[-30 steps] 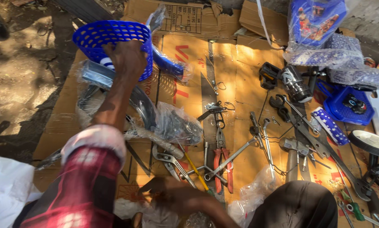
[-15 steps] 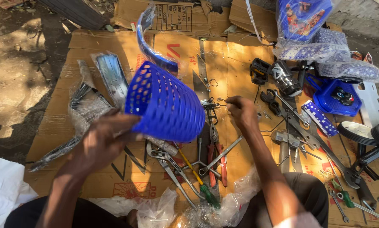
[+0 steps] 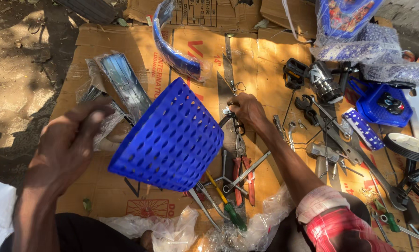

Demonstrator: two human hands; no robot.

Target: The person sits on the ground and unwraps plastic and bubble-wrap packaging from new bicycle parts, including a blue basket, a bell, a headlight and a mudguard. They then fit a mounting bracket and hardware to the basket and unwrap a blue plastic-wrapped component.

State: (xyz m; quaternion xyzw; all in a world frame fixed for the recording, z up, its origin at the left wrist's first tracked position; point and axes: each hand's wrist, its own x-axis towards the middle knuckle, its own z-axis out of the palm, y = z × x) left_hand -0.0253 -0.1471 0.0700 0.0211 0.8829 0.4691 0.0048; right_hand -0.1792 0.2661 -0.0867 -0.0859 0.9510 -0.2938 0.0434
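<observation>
My left hand (image 3: 67,144) is raised in the near left of the head view, back toward the camera, fingers (image 3: 95,114) spread loosely and blurred. Left forearm bare, rising from the lower left corner. My right hand (image 3: 247,109) is extended forward at centre, knuckles up, fingers curled closed and angled down-left. Right forearm runs diagonally from lower right, bare to a rolled red plaid cuff near the elbow.

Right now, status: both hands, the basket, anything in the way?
Left hand holds blue perforated basket tilted above cardboard. Right hand down on a metal tool among pliers and wrenches. Nothing between the hands.
</observation>
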